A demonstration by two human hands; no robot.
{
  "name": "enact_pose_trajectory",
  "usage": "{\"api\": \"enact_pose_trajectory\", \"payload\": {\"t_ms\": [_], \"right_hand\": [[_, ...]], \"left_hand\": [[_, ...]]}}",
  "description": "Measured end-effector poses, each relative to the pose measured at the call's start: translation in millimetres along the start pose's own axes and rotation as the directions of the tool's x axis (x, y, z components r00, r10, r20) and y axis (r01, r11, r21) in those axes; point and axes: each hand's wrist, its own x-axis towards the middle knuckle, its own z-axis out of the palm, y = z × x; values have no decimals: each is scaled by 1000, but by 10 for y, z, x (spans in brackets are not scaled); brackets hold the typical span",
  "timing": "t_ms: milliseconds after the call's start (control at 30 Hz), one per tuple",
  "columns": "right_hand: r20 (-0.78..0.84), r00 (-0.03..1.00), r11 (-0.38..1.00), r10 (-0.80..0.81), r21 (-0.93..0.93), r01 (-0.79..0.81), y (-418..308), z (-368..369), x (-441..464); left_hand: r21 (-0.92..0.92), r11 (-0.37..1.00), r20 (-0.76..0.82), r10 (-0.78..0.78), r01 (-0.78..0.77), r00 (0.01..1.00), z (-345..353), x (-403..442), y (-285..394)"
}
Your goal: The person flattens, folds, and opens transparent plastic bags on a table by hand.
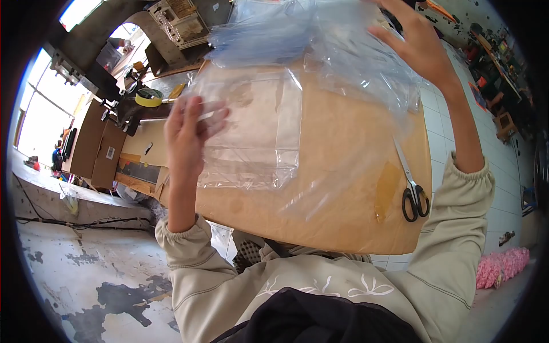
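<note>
My left hand (187, 134) is over the left edge of a flat clear plastic bag (251, 131) on the cardboard-covered table. Its fingers are bent and smeared by motion. A pale, see-through patch shows between them, and whether they grip it is unclear. My right hand (409, 43) is raised at the top right with its fingers spread, and the frame edge cuts off part of it. Beneath and beside it lies a loose heap of clear plastic bags (354, 57). Another stack of bluish clear bags (257, 43) is at the far side.
Black-handled scissors (413, 197) lie near the table's right edge, beside a yellowish film piece (388, 188). The brown cardboard surface (343, 154) shows at the middle. A machine with a yellow tape roll (148, 97) and an open carton (94, 143) stand left. A pink bundle (503, 267) lies on the floor.
</note>
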Motion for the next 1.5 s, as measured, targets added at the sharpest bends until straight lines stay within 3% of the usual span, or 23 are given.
{"api": "enact_pose_trajectory", "payload": {"t_ms": [33,100,167,200,267,333,400,533,633,833,1000,1100,1233,1333,1467,1500], "right_hand": [[-6,999,1000,31,1,-31,-170,-21,129],[-112,988,990,-104,-104,92,-317,191,186],[-122,980,985,-159,48,166,-447,500,171],[-80,985,952,-154,254,169,-522,682,133],[140,977,940,-163,322,111,-740,1039,-24],[384,907,916,-174,402,6,-977,1301,-235],[494,842,911,-217,412,-7,-1104,1651,-494],[584,783,976,-213,170,139,-1347,1725,-873],[574,760,952,-305,170,254,-1438,1580,-851],[348,859,919,-376,20,394,-1630,1745,-1118],[430,821,902,-377,-34,431,-1739,1694,-1212],[466,803,904,-372,-13,427,-1742,1724,-1217],[465,807,911,-364,-5,413,-1674,1572,-1111],[382,851,928,-360,55,368,-1652,1495,-1135],[478,798,927,-366,110,359,-1594,1701,-1296],[507,767,917,-392,145,373,-1565,1664,-1258]], "left_hand": [[-10,1000,-116,29,-30,993,-62,-60,12],[-47,997,-302,51,-68,952,-270,-173,-5],[-112,990,-436,32,-89,899,-563,-283,-229],[-155,984,-473,3,-87,881,-650,-361,-371],[-241,967,-539,-60,-86,840,-806,-528,-632],[-73,995,-528,-97,68,844,-897,-713,-745],[148,967,-485,-112,207,867,-886,-803,-681],[423,855,-385,-130,300,914,-1062,-732,-599],[473,837,-331,-122,276,936,-1143,-673,-613],[611,744,-349,-55,271,936,-1088,-622,-554],[815,413,-409,-87,406,908,-1043,-590,-500],[779,441,-459,-86,447,884,-1050,-594,-596],[823,449,-427,82,349,901,-942,-612,-483],[964,10,-265,61,265,962,-877,-547,-428],[982,-154,128,138,-106,982,-1093,-446,-638],[979,-201,34,30,-27,999,-1005,-426,-505]]}}
